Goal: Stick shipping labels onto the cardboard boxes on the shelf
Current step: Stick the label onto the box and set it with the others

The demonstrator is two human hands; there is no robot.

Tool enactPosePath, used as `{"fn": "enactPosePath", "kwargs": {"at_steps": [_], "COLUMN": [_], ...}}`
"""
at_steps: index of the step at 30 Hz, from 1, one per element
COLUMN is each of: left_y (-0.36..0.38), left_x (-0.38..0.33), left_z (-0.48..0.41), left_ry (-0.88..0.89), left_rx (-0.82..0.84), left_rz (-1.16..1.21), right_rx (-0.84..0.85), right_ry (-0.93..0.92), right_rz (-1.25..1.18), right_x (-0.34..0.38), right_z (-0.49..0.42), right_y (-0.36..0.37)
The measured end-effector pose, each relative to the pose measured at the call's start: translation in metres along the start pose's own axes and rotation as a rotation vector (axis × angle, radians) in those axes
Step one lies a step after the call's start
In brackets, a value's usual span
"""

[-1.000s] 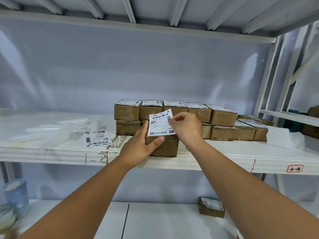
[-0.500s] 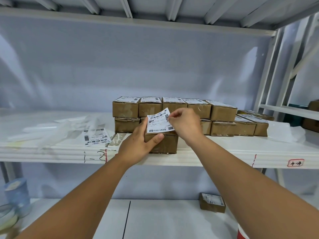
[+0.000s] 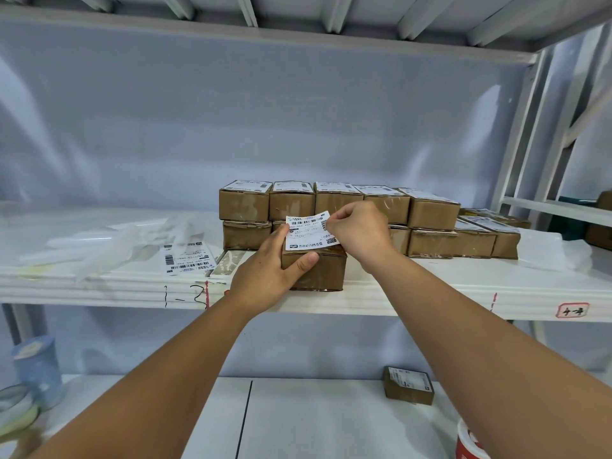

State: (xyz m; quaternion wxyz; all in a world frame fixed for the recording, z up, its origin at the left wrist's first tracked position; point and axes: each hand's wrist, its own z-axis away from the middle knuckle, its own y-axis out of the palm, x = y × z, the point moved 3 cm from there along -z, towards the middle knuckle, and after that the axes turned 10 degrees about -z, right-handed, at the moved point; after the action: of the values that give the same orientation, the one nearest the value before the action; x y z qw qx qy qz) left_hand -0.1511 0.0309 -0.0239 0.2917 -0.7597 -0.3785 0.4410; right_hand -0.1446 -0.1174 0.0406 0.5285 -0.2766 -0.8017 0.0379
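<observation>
Shipping label (image 3: 309,230) is pinched at its upper right corner by the curled right hand (image 3: 359,235), while the cardboard box (image 3: 321,273) beneath it is gripped by the left hand (image 3: 268,276), thumb laid across its front. The box is set at the front edge of a white shelf (image 3: 430,293), with loose labels (image 3: 187,260) at its 9 o'clock and stacked boxes (image 3: 331,200) at 12 o'clock. The label is held nearly upright, print facing the camera, long axis from 8 to 2 o'clock.
</observation>
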Motion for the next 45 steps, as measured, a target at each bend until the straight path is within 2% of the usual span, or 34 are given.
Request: {"fn": "enactPosePath", "kwargs": {"at_steps": [10,16,24,32,35,37,40,42,45], "left_y": [0.001,0.001,0.001,0.001,0.001,0.001,0.002,0.003,0.002], "left_x": [0.001,0.0,0.0,-0.001,0.0,0.0,0.002,0.002,0.0], "left_z": [-0.001,-0.002,-0.001,0.001,0.0,0.0,0.0,-0.001,0.0], "left_ry": [0.009,-0.001,-0.017,-0.012,-0.019,-0.015,-0.011,-0.006,0.001], "left_rx": [-0.007,-0.019,-0.026,-0.031,-0.042,-0.041,-0.039,-0.033,-0.026], "left_rz": [-0.028,-0.025,-0.002,-0.005,-0.013,-0.016,-0.023,-0.026,-0.027], "right_rx": [0.044,0.117,0.253,0.251,0.233,0.146,-0.042,0.004,0.212], "right_ry": [0.056,-0.064,-0.108,-0.125,-0.079,-0.086,-0.109,-0.035,0.116], "right_rz": [-0.002,0.3,0.556,0.623,0.567,0.519,0.175,-0.182,-0.467], "right_x": [0.001,0.015,0.026,0.022,0.012,-0.001,-0.022,-0.036,-0.046], "right_z": [-0.007,-0.005,-0.006,-0.009,-0.01,-0.012,-0.013,-0.013,-0.008], "right_y": [0.0,0.003,0.008,0.008,0.002,-0.004,-0.014,-0.013,0.001]}}
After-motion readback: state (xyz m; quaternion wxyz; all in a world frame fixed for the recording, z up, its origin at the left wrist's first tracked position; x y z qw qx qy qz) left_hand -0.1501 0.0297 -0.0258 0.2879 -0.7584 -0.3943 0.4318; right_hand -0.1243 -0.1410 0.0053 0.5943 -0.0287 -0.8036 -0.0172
